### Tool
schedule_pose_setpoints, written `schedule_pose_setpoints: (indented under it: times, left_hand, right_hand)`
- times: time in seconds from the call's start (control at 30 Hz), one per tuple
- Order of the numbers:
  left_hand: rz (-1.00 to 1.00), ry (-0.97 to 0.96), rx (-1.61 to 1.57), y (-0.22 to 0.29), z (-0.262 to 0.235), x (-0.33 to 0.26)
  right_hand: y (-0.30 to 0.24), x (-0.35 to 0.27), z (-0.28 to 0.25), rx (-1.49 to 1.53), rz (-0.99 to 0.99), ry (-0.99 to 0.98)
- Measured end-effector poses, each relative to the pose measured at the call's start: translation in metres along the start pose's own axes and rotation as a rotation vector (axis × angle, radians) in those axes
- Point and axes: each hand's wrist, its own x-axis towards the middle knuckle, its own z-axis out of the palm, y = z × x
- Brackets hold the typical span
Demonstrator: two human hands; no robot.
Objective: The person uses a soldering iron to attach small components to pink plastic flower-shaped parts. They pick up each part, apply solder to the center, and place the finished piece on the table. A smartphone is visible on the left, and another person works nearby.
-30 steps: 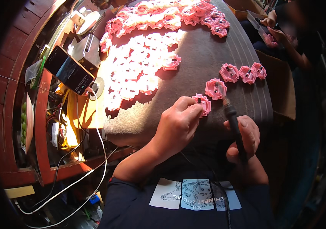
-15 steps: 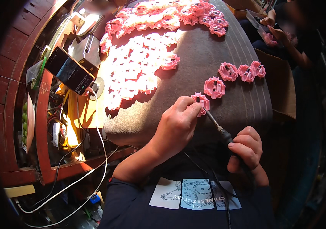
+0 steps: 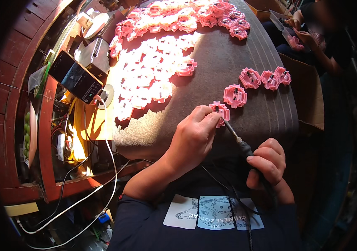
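Note:
My left hand [image 3: 191, 136] is closed, thumb and forefinger pinched at the near edge of a pink plastic housing [image 3: 224, 111] with a small black part inside. Whether the fingertips also hold something thin is hidden. A soldering iron [image 3: 244, 147] with a dark grip and metal shaft is in my right hand [image 3: 270, 162], fingers wrapped round it. Its tip reaches the lower right side of that housing, beside my left thumb. Just beyond sits another pink housing [image 3: 235, 96], and several more [image 3: 250, 78] run on toward the right edge of the grey work surface [image 3: 212, 75].
Many pink housings [image 3: 157, 54] cover the far and left parts of the surface, some in bright sun. At left, a phone [image 3: 76, 78] with a white cable [image 3: 115, 167] leans by a metal box [image 3: 95, 56]. A co-worker's hands [image 3: 306, 35] are at the far right, near a cardboard box [image 3: 301, 92].
My right hand and the soldering iron have shifted slightly left. My left hand and the pink housing have stayed put.

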Motion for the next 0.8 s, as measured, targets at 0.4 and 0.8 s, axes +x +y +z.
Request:
schedule_pose_setpoints:
  times: [0.4,0.8]
  left_hand:
    - [-0.003,0.004,0.015,-0.0002,0.0010,0.0008]
    - [-0.020,-0.004,0.013,0.0004,0.0010,0.0003]
  right_hand:
    - [-0.0010,0.0036,0.0014,-0.006,-0.014,-0.011]
    - [-0.0038,0.0026,0.0010,-0.029,-0.011,-0.018]
